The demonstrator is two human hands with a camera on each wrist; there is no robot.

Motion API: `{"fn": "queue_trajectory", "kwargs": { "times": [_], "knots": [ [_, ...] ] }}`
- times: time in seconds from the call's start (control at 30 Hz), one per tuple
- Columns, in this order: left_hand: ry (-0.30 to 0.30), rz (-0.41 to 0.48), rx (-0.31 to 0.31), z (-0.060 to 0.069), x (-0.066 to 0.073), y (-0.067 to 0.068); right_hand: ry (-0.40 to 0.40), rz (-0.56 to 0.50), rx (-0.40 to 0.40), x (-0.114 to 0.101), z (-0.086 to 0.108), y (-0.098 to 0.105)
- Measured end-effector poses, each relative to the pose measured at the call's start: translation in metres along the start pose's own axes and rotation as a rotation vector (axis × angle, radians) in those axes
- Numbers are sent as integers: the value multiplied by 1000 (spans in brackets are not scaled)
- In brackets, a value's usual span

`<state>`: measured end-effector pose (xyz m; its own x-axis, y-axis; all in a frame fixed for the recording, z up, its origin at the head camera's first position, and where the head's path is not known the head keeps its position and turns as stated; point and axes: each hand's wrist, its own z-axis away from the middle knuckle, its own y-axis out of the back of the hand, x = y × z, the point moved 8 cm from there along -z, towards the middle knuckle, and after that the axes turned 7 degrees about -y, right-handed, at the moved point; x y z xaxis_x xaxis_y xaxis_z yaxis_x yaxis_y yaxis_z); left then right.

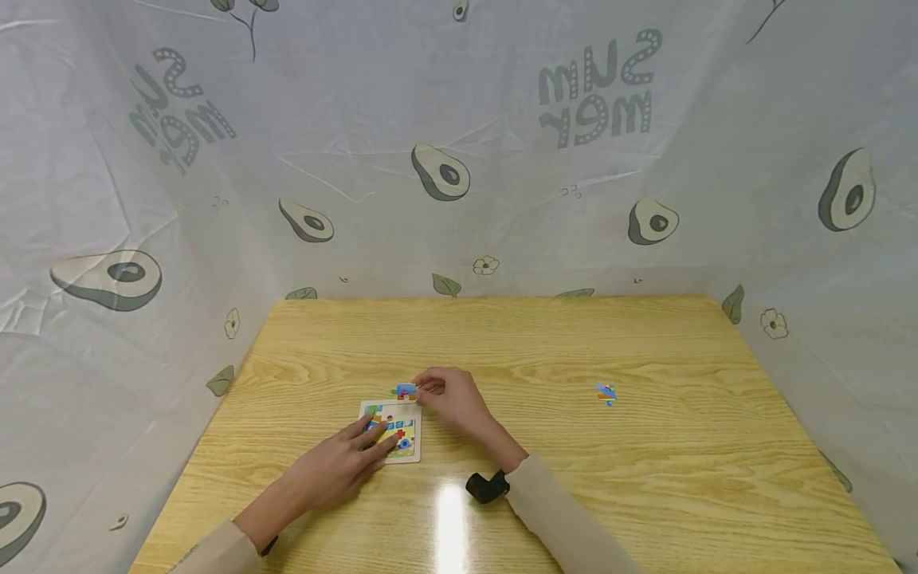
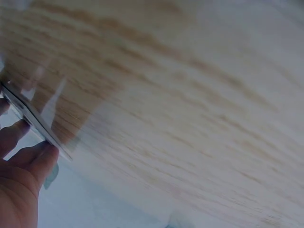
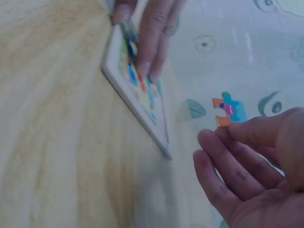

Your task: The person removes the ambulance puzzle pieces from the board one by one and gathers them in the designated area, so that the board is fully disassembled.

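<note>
puzzle tray (image 1: pixel 417 434) lies under the left hand (image 1: pixel 343 468), whose outstretched fingers rest across it, likely to steady it. just past the tray's one o'clock rim, the right hand (image 1: pixel 455 399) pinches a puzzle piece (image 3: pixel 234 111) by an edge, perhaps to keep its tabs clear; a loose piece (image 1: pixel 606 394) lies well apart toward three o'clock.

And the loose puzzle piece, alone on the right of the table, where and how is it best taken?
I would pinch the loose puzzle piece by two opposite edges, coming from above: it seems to lie flat on the table, with bare wood all around those edges.
</note>
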<state>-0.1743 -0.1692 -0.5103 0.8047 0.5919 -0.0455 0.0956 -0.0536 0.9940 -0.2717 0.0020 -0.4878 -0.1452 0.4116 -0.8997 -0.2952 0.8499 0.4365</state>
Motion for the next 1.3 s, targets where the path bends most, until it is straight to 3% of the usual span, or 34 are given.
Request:
{"fn": "queue_trajectory", "kwargs": {
  "times": [0.3, 0.57, 1.1, 1.3],
  "knots": [
    [11, 22, -19, 1, -2, -2, -1, -177, -42, 2, 7, 28],
    [11, 13, -21, 2, -3, -4, -60, -181, -24, 12, 15, 50],
    [-33, -43, 40, 2, 1, -1, -132, -291, 36, 37, 36, 112],
    [-43, -59, 63, 2, 1, 0, -160, -271, 77, 49, 44, 137]
  ]
}}
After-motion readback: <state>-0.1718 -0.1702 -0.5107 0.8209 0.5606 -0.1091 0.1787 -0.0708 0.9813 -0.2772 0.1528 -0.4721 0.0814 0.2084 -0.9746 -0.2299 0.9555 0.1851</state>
